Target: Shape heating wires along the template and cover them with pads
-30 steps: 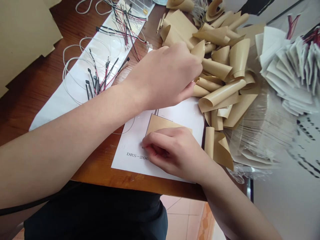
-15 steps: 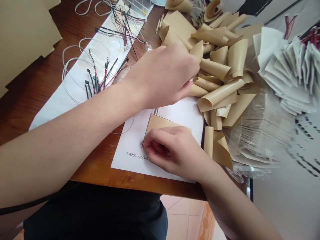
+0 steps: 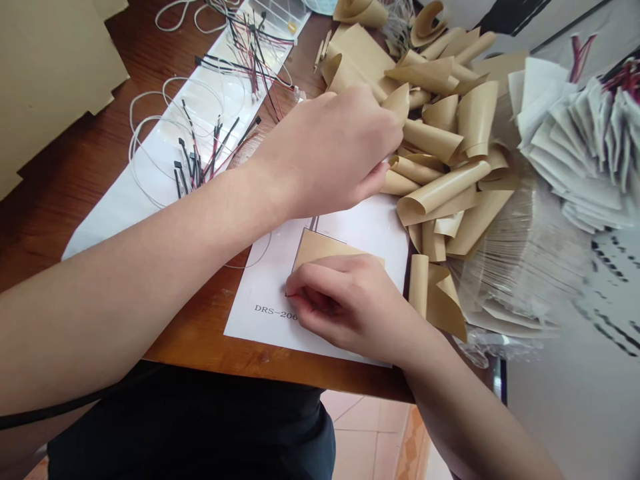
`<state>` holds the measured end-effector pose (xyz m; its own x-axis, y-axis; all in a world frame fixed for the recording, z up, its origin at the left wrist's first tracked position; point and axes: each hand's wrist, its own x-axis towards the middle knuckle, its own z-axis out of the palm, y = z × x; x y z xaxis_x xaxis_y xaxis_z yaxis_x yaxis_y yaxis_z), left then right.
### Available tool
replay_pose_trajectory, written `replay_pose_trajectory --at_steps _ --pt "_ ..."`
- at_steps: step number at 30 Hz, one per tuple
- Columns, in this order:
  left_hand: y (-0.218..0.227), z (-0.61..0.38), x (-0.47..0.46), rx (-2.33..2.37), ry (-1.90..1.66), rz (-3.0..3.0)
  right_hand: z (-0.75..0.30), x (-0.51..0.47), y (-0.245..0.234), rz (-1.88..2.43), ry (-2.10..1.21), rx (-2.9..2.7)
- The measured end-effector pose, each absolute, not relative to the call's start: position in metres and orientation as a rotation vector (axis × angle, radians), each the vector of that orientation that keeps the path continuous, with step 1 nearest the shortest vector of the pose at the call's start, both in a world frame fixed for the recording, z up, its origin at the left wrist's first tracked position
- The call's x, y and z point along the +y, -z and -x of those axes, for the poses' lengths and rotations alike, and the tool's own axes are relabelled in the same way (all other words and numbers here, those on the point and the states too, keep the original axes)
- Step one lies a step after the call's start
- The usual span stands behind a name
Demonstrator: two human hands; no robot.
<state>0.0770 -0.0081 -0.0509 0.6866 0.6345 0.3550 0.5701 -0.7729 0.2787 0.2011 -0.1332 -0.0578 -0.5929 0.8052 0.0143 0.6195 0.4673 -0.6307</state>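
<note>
My left hand reaches across the white printed sheet to the near-left edge of a heap of curled brown paper pieces. Its fingers are closed and turned away, so anything in them is hidden. Lower down, my right hand rests with curled fingers over a flat tan rectangular piece on that sheet. Its thumb and forefinger come together near the piece's lower left corner. The hand covers most of the lower part of the piece, and I cannot see what the fingers pinch, if anything.
Black and red wires with connectors and thin white leads lie on a long white sheet at left. Brown cardboard occupies the upper left. Fanned white packets and stacked clear plastic bags are at right. The wooden table's front edge is close.
</note>
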Motion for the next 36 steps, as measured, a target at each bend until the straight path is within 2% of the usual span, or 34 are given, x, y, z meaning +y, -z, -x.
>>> replay_pose_trajectory --at_steps 36 --pt "0.0515 -0.0788 -0.0063 0.998 -0.677 -2.755 -0.1998 -0.1322 0.0545 1.233 -0.866 -2.422"
